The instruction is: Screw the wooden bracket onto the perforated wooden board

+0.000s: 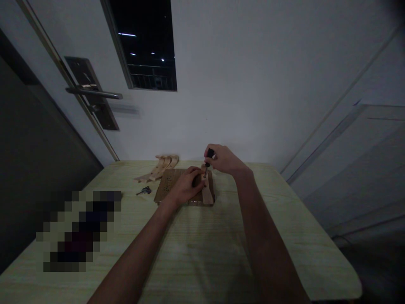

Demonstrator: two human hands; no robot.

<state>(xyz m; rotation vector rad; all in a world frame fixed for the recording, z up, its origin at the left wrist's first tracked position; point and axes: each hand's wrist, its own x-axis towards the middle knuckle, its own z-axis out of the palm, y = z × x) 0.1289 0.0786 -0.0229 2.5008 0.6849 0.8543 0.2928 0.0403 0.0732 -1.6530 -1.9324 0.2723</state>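
A black-handled screwdriver (pixel 208 159) stands nearly upright in the fingers of my right hand (pixel 223 158), its shaft pointing down at a pale wooden piece (pixel 207 192). That piece lies along the right side of a brown cardboard sheet (pixel 167 185) on the table. My left hand (pixel 189 184) rests over the cardboard, with thumb and fingertips closed against the wooden piece near the screwdriver's tip. Whether the tip sits in a screw is too small to tell.
Several curved wooden pieces (pixel 164 166) lie behind the cardboard on the left. A small dark striped item (pixel 144 191) is beside it. A pixelated patch covers the left of the wood-grain table (pixel 284 236). A white door with a metal handle (pixel 101 93) rises behind.
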